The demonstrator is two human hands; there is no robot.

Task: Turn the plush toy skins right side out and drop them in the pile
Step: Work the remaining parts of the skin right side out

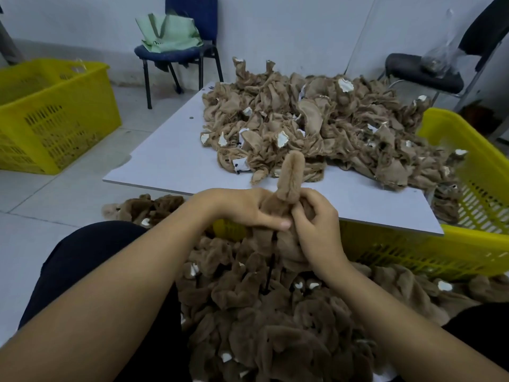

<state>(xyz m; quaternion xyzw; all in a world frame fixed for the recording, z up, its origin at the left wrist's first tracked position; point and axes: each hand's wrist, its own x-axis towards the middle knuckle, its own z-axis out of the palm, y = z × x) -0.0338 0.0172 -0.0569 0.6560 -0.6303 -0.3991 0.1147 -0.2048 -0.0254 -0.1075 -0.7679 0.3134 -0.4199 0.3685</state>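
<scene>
I hold one brown plush toy skin (pixel 289 177) in front of me, above my lap. A furry limb of it sticks up between my hands. My left hand (pixel 245 208) grips the skin from the left, thumb laid across it. My right hand (pixel 314 216) pinches the fabric from the right, just below the limb. A thin black rod (pixel 271 260) hangs beneath the skin. On the white board (pixel 170 158) lies a heap of inside-out tan skins (pixel 316 125). Across my lap and the floor spreads the pile of furry brown skins (pixel 275 312).
A yellow crate (pixel 385 252) sits under the board on the right. Another yellow crate (pixel 55 111) stands on the floor at the left. A blue chair (pixel 179 51) with a green bag stands at the wall, a dark chair (pixel 424 73) at the far right.
</scene>
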